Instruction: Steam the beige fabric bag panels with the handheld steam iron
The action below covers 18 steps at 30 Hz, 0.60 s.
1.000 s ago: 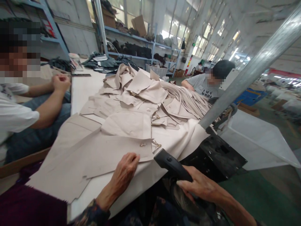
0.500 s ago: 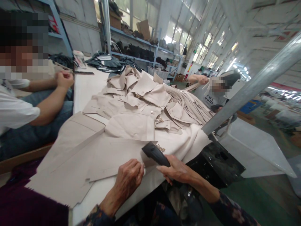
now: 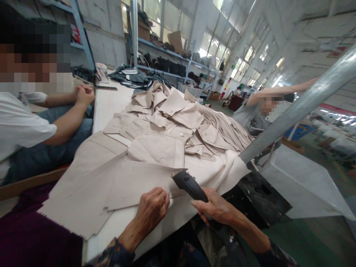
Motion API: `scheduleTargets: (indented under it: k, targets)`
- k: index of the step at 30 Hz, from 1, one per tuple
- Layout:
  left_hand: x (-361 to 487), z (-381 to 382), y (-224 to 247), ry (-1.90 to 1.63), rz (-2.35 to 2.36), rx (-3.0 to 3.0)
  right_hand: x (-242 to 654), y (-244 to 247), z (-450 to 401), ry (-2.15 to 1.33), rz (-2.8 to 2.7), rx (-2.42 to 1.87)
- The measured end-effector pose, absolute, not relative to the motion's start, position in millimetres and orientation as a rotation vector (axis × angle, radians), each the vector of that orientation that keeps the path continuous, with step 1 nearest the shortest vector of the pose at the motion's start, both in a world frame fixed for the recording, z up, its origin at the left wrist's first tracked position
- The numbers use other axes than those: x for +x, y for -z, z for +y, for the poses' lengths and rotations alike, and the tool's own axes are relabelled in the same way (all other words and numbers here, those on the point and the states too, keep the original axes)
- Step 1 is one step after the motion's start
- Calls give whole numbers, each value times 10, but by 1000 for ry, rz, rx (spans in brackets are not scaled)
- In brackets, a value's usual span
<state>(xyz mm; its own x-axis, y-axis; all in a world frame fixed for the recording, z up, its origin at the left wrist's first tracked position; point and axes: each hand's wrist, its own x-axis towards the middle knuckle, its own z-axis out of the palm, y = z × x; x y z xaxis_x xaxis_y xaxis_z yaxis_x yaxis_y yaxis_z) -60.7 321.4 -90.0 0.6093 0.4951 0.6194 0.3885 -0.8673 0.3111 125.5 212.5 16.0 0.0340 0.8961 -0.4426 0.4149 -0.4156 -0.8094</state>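
Note:
My right hand is wrapped round a black electric clipper, its blade end pointing up and left over the edge of a beige fabric piece. A short gap separates the clipper from my left hand. That hand is closed, knuckles up, at the near edge of the same piece; what its fingertips pinch, if anything, is hidden. Beyond lies a heap of beige sewn pieces, with small metal fittings showing on some of them.
A white-covered table carries the fabric. One co-worker sits at the left; another person is behind the slanting metal pole. To the right are a black box and a white bin. Dark purple cloth hangs lower left.
The clipper has shifted slightly right and its blade end has turned more into sight. My left hand stays nearly still. The far person's arm has swung up to the right, away from the strips.

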Motion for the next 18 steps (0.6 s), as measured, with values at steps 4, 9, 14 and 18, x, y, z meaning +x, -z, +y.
scheduleTargets:
  k: [4, 9, 14, 18]
  targets:
    - [-611, 3215, 919, -1079, 721, 2679, 1203, -66, 2322, -1374, -1271, -1851]
    - [-595, 3241, 937, -1054, 870, 2736, 1345, -338, 2278, -1187, -1287, -1835]
    - [-528, 3603, 769, -818, 1094, 2899, 1498, -397, 1940, -1208, -1300, -1890]
    - [-490, 3964, 550, -404, 1056, 2936, 1607, -266, 1657, -1135, -1359, -2028]
